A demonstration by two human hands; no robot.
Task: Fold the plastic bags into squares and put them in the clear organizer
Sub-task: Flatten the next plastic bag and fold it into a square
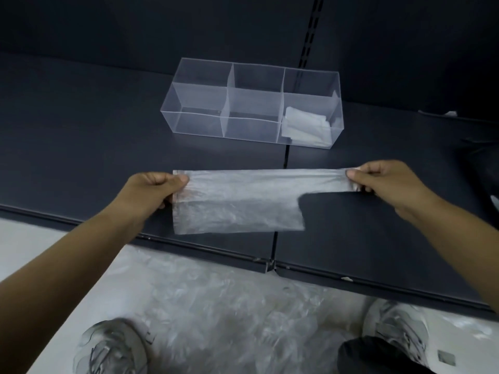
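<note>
A translucent plastic bag [237,203] is stretched flat between my hands just above the dark shelf. My left hand [154,190] pinches its left edge. My right hand [388,182] pinches the narrow handle end on the right. Behind the bag stands the clear organizer [199,85] with three compartments. A folded white bag [305,126] lies in the right compartment. The left and middle compartments hold nothing that I can see.
The dark shelf [81,147] has a front lip running below the bag and a dark back panel with a slotted upright. A heap of loose plastic bags [229,314] lies on the floor between two grey shoes. A dark object sits at the right edge.
</note>
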